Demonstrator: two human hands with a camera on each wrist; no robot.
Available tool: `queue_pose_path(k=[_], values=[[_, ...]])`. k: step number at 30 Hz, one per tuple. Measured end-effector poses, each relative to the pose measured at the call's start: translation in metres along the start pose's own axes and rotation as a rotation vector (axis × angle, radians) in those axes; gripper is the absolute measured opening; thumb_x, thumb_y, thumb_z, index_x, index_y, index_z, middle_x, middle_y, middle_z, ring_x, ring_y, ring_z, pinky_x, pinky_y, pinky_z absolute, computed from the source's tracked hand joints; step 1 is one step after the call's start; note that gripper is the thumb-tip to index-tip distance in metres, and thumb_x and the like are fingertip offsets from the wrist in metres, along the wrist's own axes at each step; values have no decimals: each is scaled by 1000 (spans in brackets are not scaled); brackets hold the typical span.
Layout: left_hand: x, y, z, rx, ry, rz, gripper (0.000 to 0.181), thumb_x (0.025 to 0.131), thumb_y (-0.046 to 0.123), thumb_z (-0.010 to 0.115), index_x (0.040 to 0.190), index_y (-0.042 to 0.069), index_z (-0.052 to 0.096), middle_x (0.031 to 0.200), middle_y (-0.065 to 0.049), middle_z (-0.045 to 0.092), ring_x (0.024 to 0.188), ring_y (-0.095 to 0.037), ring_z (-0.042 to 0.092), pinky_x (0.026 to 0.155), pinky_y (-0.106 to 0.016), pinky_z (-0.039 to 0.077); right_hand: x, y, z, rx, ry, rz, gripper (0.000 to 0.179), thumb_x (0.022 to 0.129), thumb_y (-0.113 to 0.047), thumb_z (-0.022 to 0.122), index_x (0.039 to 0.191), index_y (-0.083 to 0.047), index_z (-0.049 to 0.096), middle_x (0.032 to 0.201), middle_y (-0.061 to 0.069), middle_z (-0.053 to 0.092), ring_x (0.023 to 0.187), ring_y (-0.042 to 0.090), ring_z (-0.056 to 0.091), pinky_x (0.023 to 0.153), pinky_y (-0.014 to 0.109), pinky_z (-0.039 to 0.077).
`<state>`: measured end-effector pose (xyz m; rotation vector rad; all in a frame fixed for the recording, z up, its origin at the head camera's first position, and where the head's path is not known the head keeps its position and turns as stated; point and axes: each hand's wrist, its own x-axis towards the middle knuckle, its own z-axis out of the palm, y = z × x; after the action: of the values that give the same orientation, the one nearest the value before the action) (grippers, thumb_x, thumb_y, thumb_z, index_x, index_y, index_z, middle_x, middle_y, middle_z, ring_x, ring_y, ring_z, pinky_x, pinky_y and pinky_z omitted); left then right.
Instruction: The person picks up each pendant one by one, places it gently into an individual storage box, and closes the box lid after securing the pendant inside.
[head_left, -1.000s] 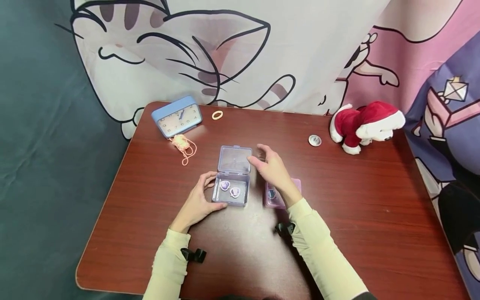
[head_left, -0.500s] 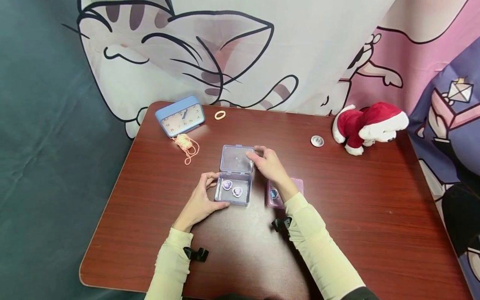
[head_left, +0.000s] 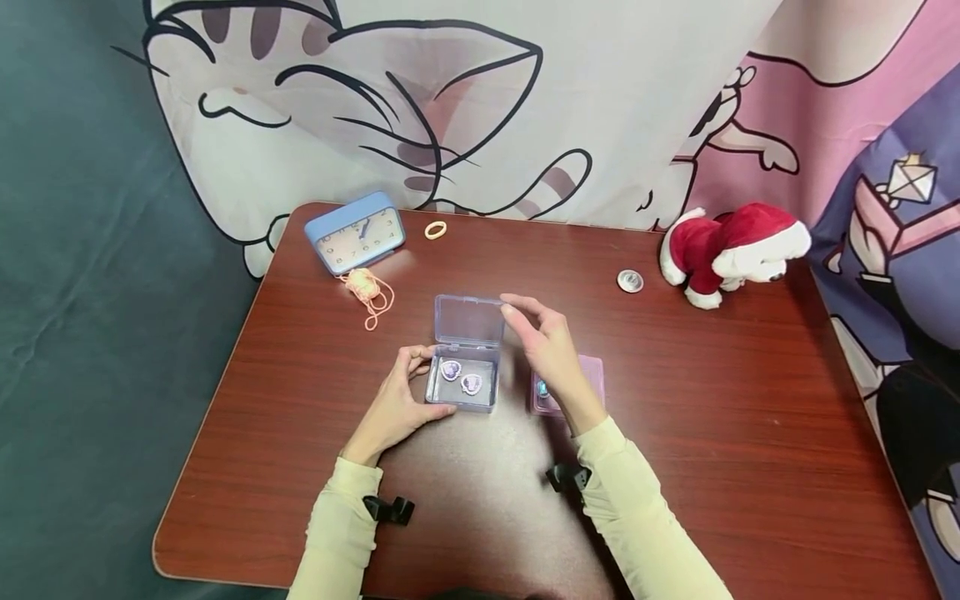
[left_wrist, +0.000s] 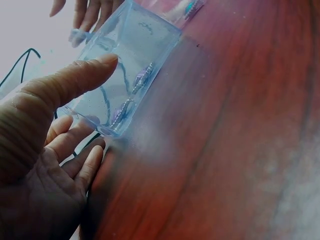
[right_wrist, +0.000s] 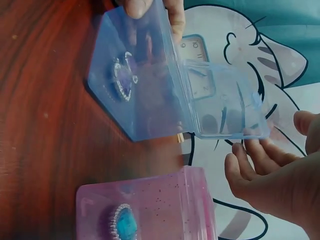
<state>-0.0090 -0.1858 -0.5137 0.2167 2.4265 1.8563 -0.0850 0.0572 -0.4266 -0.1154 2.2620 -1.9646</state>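
A clear bluish plastic box stands on the table with its hinged lid raised. Inside lie two purple heart-like ornaments with sparkling rims. My left hand holds the box at its left side, thumb at the near wall and fingers beyond. In the right wrist view, fingertips of my right hand touch the lid's edge from behind, while the thumb stays apart from it. Partly hidden under the right forearm is a pink box; a turquoise ornament with a sparkling rim shows in it.
At the back left are a blue clock, a peach yarn bundle and a cream ring. A round silvery object lies back right, beside a plush dog in red. A cat-print cloth hangs behind the table.
My right hand has reached the lid's far right edge, and the lid has tipped up from lying further back. The left hand keeps its hold on the box.
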Motion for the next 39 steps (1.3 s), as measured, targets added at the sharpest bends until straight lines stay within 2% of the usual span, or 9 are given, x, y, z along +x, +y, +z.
queue_pose_path(k=[3, 6, 11, 16, 18, 22, 25, 32, 39], values=[[1, 0, -1, 4, -2, -5, 85, 69, 0, 97, 135, 6, 43, 151, -14, 55, 136, -32, 58, 117, -38, 46, -9, -2, 1, -15, -9, -24, 35, 105, -21, 64, 130, 2, 71, 125, 23, 73, 122, 28, 67, 103, 26, 51], [1, -1, -1, 12, 0, -6, 85, 70, 0, 97, 135, 6, 43, 150, -15, 55, 136, -33, 58, 117, -39, 46, -17, -3, 2, -65, -12, -37, 31, 105, -23, 64, 125, -1, 75, 122, 20, 75, 115, 23, 68, 99, 25, 52], [1, -1, -1, 19, 2, 1, 86, 69, 1, 98, 135, 4, 43, 149, -18, 54, 135, -36, 58, 116, -44, 46, -27, -3, 4, -143, -24, -44, 29, 105, -27, 64, 117, -6, 79, 114, 10, 78, 106, 18, 69, 96, 33, 53], [0, 0, -2, 15, 4, -17, 86, 69, 1, 98, 135, 6, 44, 148, -20, 56, 135, -37, 58, 117, -48, 45, -31, 2, 7, -199, -61, -89, 23, 102, -24, 69, 110, -7, 81, 113, 6, 79, 115, 19, 70, 106, 42, 52], [0, 0, -3, 24, 5, -24, 86, 69, 2, 98, 135, 7, 44, 148, -19, 57, 136, -36, 58, 118, -48, 44, -32, 6, 8, -227, -83, -110, 19, 101, -24, 71, 107, -9, 81, 114, 4, 78, 119, 20, 69, 112, 43, 48], [0, 0, -3, 44, 1, -33, 85, 70, 5, 99, 135, 9, 44, 148, -16, 58, 137, -32, 58, 120, -49, 40, -35, 12, 9, -313, -117, -153, 13, 99, -26, 74, 103, -15, 80, 116, -1, 76, 122, 18, 66, 114, 44, 46], [0, 0, -4, 49, -7, -37, 84, 72, 6, 98, 136, 10, 44, 150, -13, 57, 138, -31, 57, 121, -48, 39, -35, 15, 11, -381, -132, -199, 17, 97, -27, 76, 107, -13, 78, 119, 0, 74, 123, 19, 65, 112, 45, 48], [0, -2, -3, 35, -13, -30, 83, 72, 6, 97, 136, 9, 44, 151, -13, 56, 136, -33, 58, 120, -47, 41, -35, 20, 14, -511, -179, -265, 48, 95, -30, 80, 131, -2, 69, 134, 11, 68, 132, 27, 60, 115, 48, 46], [1, -2, -3, 25, -13, -13, 84, 72, 6, 98, 136, 8, 44, 150, -13, 55, 137, -32, 57, 120, -44, 42, -37, 23, 18, -618, -209, -312, 59, 92, -34, 83, 136, 0, 65, 139, 16, 66, 135, 34, 56, 117, 51, 44]])
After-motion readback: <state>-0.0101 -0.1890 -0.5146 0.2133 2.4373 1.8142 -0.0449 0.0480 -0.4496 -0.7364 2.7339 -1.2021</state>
